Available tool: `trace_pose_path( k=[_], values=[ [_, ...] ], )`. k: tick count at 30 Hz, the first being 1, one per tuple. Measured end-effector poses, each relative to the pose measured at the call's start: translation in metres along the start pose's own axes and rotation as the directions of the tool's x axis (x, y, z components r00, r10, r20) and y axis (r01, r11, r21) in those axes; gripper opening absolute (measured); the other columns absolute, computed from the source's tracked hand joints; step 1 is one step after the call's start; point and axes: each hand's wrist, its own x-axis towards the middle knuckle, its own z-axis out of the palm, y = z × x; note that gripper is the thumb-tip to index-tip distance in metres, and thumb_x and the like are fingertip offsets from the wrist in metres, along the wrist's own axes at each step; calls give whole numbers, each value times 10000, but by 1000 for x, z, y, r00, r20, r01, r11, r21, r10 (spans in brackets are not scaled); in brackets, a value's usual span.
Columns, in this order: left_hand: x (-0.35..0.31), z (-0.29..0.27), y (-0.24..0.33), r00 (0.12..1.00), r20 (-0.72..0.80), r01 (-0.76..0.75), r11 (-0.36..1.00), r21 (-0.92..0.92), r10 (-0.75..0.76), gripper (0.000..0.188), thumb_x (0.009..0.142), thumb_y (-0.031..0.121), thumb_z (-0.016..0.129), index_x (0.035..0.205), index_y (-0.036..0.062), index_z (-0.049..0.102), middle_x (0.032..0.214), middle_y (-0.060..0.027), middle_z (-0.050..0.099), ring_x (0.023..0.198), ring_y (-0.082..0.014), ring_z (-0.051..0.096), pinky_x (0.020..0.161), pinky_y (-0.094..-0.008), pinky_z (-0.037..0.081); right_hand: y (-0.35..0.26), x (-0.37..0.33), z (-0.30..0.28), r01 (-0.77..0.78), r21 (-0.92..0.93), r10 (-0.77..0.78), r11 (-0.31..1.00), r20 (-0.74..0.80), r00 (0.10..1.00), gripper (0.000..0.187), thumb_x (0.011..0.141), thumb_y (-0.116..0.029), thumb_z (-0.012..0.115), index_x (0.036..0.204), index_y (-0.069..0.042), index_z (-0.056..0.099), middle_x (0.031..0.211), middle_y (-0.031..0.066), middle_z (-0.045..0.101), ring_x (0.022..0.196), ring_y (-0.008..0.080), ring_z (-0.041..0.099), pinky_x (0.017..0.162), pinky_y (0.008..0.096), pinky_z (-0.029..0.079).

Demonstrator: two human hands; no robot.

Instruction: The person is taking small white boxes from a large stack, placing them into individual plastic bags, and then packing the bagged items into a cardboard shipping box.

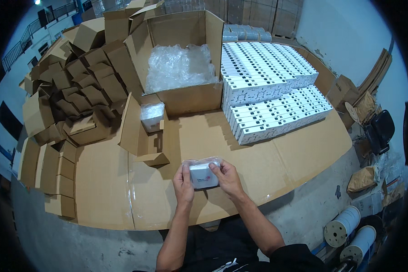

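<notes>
Between my two hands, near the front of the table, is a small white box [203,176] in clear plastic wrap. My left hand [183,186] grips its left side, and my right hand [226,179] grips the right side with the thumb on its top face. Just beyond and to the left stands an open brown carton [143,144]. A plastic-wrapped white item [153,115] sits in the far part of that carton; its near part shows bare cardboard.
A large open carton [186,100] of clear plastic bags [179,68] stands behind. Stacked white boxes [276,106] fill the back right. Many open brown cartons [84,84] are piled at left. The table [254,167] is covered in cardboard. Cable spools [342,226] lie on the floor at right.
</notes>
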Motion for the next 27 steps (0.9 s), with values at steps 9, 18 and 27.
trace_pose_path(
  k=[9, 18, 27],
  values=[
    [1, 7, 9, 998, 25, -40, 934, -355, 53, 443, 1093, 321, 429, 1227, -64, 601, 1202, -159, 662, 1129, -221, 621, 1032, -359, 468, -17, -1, -3, 53, 57, -57, 997, 70, 996, 304, 957, -96, 689, 1234, 16, 630, 1130, 77, 666, 1017, 122, 614, 861, 283, 516],
    [-1, 0, -4, 999, 46, -3, 926, -377, 22, 373, 1069, 280, 507, 1204, -48, 625, 1177, -139, 667, 1073, -189, 636, 967, -329, 509, -16, -2, -18, -69, 7, 68, 998, 39, 997, 241, 953, -97, 694, 1149, 42, 682, 1024, 79, 699, 963, 126, 637, 844, 269, 530],
    [-12, -15, 11, 991, 132, -28, 998, -50, 35, 150, 880, -9, 736, 1028, -13, 708, 1116, -72, 690, 946, -124, 646, 779, -252, 548, -38, -14, -24, 56, -183, -37, 982, 106, 994, 207, 961, -122, 680, 1080, 36, 743, 1042, 60, 725, 836, 70, 626, 689, 226, 530]
  ],
)
